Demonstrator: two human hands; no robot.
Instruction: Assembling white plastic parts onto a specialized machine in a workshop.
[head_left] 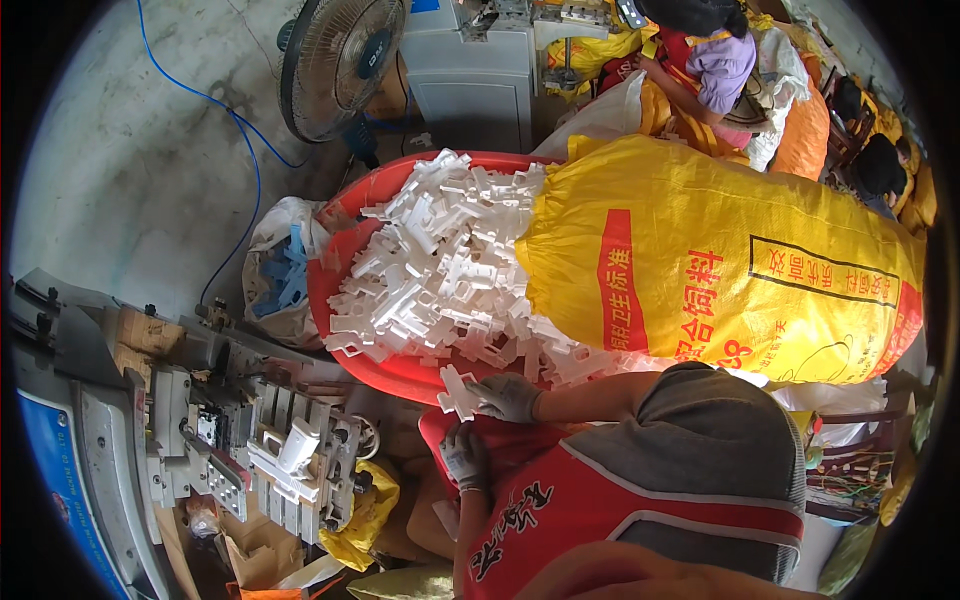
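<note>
Nearest the camera, the person's lap and arms, in a red garment with grey and white trim [640, 500]; both hands wear pale grey gloves. Left hand [464, 457], low and close to the body, fingers curled in, the glove partly turned away, so whether it grips anything cannot be told. Right hand [505, 396], just above the left, at the near rim of the red tub [345, 262]; its fingers are closed on one white plastic part [457, 390], which juts out to the left of the glove, over the tub's edge. To the person's left, a grey metal machine [250, 440] with a white plastic piece [298, 445] seated on its top; below it a crumpled yellow bag [368, 510] and brown cardboard [255, 550]. Beyond the hands, the tub is heaped with white plastic parts [430, 270], tangled and lying at all angles. Resting across the right side of the tub, a large stuffed yellow sack [740, 260] with red bands, its mouth facing the heap. Left of the tub, a white bag holding blue plastic pieces [285, 270]. Farther back, a standing fan [340, 60] on the concrete floor [130, 150], a blue cable [235, 130] curving across it, and a grey cabinet [480, 80]. Farthest, another person in a purple top [722, 60], seated among more yellow and orange sacks.
</note>
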